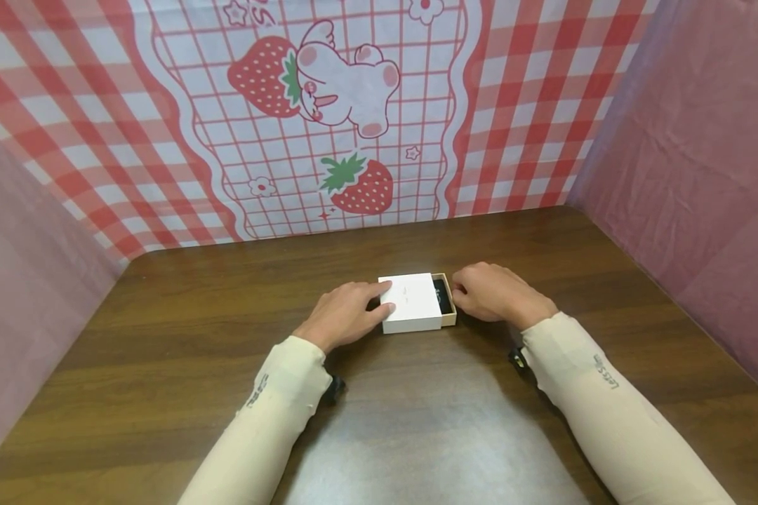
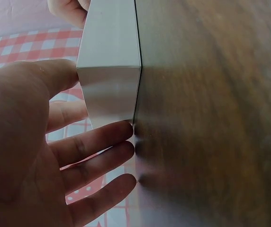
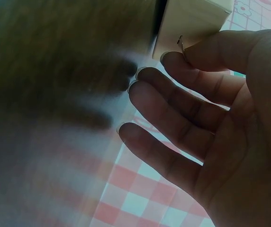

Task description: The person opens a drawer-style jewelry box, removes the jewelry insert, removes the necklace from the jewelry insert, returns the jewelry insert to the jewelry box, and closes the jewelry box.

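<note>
A small white sleeve box [image 1: 410, 301] lies on the table with its tan inner drawer [image 1: 449, 319] slid partly out on the right. Inside the drawer shows a black item [image 1: 442, 296] with light marks; the sleeve covers the rest of it. At the left end, my left hand [image 1: 347, 312] rests thumb and index fingertips on the sleeve's top edge, its other fingers extended beside the end face. My right hand [image 1: 489, 291] pinches a small thin pull tab [image 3: 180, 41] between thumb and index finger at the drawer's end; its other fingers are loosely bent near the tabletop.
The brown wood-grain table [image 1: 208, 365] extends around the box. Behind it hangs a red-and-white checked cloth [image 1: 518, 105] with strawberry prints. Pink cloth walls [image 1: 701, 175] stand at both sides. Dark wrist devices [image 1: 333, 390] sit under the cream sleeves.
</note>
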Demonstrator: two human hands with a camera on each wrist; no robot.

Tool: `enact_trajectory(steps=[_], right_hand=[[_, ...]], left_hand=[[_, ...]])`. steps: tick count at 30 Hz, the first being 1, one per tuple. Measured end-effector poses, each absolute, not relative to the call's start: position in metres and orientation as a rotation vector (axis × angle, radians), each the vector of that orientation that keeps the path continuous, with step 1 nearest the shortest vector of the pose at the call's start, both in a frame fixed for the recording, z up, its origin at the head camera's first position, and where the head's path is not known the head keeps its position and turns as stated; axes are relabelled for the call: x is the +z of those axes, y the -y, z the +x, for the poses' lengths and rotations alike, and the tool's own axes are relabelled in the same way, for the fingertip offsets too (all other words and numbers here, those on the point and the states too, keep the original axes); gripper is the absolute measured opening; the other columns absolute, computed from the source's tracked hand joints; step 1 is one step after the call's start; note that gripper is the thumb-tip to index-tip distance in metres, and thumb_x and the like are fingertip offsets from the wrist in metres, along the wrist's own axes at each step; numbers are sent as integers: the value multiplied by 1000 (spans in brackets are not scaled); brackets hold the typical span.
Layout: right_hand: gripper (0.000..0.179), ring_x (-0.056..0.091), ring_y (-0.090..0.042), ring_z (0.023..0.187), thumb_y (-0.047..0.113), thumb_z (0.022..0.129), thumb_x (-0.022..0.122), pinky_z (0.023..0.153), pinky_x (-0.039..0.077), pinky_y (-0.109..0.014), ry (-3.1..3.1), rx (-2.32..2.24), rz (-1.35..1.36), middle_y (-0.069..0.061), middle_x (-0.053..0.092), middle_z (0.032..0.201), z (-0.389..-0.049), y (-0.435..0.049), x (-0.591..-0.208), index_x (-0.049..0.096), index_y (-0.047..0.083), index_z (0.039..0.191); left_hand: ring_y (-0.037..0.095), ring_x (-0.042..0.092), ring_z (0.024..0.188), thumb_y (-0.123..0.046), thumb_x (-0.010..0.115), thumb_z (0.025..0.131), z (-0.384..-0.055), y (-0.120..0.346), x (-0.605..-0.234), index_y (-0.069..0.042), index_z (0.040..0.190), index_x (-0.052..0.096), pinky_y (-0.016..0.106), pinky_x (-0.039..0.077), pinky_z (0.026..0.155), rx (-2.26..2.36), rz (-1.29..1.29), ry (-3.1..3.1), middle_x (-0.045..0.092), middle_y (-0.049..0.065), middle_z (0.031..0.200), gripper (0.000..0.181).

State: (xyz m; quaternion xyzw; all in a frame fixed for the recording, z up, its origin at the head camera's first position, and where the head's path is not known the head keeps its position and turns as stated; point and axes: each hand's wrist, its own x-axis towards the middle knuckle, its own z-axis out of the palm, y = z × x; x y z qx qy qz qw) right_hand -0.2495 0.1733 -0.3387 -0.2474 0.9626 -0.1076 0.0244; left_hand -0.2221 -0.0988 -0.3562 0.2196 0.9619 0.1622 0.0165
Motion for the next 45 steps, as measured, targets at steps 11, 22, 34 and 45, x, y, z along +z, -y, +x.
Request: enact_trajectory(steps=[11,22,34,45], right_hand=[[21,50,-17,61,19,95,58,59,44,-35,-2964,-333,-736,1,55,67,-250,-173,-336,65,16,75],[20,50,-17,61,19,95,58,59,44,-35,-2968,-334,-723,1,55,67,-250,-174,-337,65,17,76],[19,51,-18,62,19,95,58,59,44,-35,-2955,-350,-723,0,55,68,-249,-174,-338,66,15,78],[22,48,-16,60,16,93,58,57,42,-34,-2963,-329,-753,1,53,65,-249,-175,-337,63,17,72]], left_hand=[[21,52,131,-49,52,102,-223,98,-356,-28,152,46,48,42,105,489,683,-2994,56,2,144,55],[21,53,130,-49,52,102,-223,97,-356,-28,152,46,47,44,104,487,685,-2995,57,1,143,55],[21,53,129,-49,52,102,-222,99,-357,-29,153,45,48,44,103,490,693,-2988,57,1,143,55],[21,54,129,-48,53,102,-223,100,-357,-28,151,48,49,45,102,486,720,-3004,58,1,141,53]])
